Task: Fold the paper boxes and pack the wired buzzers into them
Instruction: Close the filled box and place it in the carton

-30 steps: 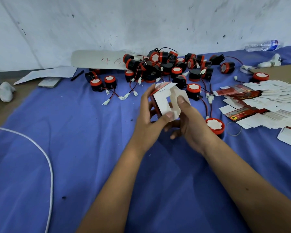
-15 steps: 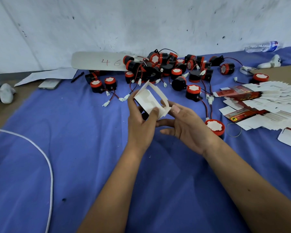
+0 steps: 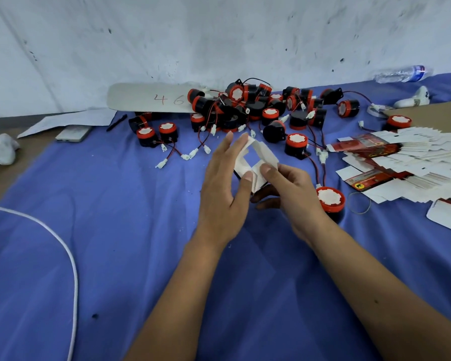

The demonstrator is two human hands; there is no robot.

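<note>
Both hands are holding the half-opened white paper box sleeve (image 3: 255,162) above the blue cloth (image 3: 115,243), the left hand (image 3: 225,188) flat with straight fingers, the right hand (image 3: 289,190) pinching its near corner, so uneven pressure is risking a crushed wall or slip.

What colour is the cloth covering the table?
Blue cloth, plain and unpatterned, seen clearly in the head view.
</note>
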